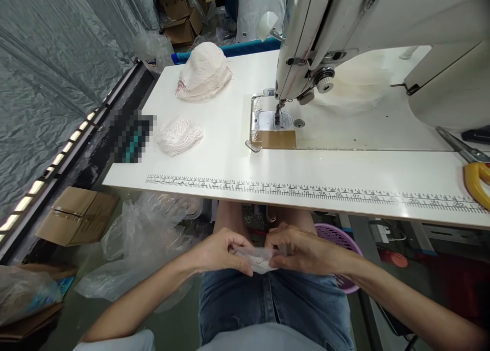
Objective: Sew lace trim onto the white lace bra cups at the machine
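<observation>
Over my lap, below the table's front edge, I hold a small piece of white fabric [259,261] that looks thin and partly lacy. My left hand [225,251] pinches its left end between thumb and fingers. At its right end, my right hand [291,246] grips it the same way. What lies inside the folds is hidden. On the table, a small white lace piece [179,135] lies at the left, and behind it rests a larger cream fabric cap [204,71] with reddish thread along its edge.
A white sewing machine [302,50] stands on the white table [214,162], which has a printed ruler along its front. Yellow-handled scissors [476,175] lie at the right edge. Below are a purple basket [340,239], clear plastic bags [141,244] and a cardboard box [78,216].
</observation>
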Action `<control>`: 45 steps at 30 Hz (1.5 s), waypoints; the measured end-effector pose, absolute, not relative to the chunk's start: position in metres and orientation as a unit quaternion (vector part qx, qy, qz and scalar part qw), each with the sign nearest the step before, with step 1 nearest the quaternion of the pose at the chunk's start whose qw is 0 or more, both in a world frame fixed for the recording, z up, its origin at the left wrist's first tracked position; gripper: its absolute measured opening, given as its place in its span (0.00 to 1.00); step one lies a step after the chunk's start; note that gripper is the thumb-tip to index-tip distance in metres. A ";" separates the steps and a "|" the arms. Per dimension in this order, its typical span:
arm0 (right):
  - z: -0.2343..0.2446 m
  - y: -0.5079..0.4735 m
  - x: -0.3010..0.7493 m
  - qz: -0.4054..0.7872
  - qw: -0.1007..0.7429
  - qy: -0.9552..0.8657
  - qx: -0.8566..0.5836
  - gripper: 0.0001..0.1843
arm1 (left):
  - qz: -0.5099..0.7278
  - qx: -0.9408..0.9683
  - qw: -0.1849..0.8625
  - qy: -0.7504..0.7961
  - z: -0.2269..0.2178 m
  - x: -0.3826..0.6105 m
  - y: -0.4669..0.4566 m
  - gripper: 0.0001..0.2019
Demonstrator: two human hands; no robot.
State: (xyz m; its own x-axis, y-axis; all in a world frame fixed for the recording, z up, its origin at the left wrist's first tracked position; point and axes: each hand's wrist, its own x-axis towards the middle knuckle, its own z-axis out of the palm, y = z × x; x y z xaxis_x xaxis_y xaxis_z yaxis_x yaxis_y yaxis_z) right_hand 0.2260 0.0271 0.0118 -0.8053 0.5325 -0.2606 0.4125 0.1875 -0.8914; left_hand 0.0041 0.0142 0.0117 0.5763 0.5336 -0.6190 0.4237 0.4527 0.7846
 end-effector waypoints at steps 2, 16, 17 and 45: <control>0.013 0.029 0.226 0.553 0.048 -0.775 -0.303 0.08 | 0.033 0.526 0.725 0.443 0.013 0.007 0.016 0.16; 0.005 0.034 0.243 0.627 0.030 -0.725 -0.282 0.12 | 0.041 0.497 0.728 0.471 0.004 0.002 0.016 0.10; 0.005 0.034 0.241 0.617 0.030 -0.732 -0.286 0.12 | 0.046 0.494 0.728 0.473 0.003 0.002 0.016 0.10; -0.009 0.040 0.233 0.677 0.034 -0.692 -0.247 0.15 | 0.037 0.487 0.722 0.490 0.003 0.014 0.013 0.16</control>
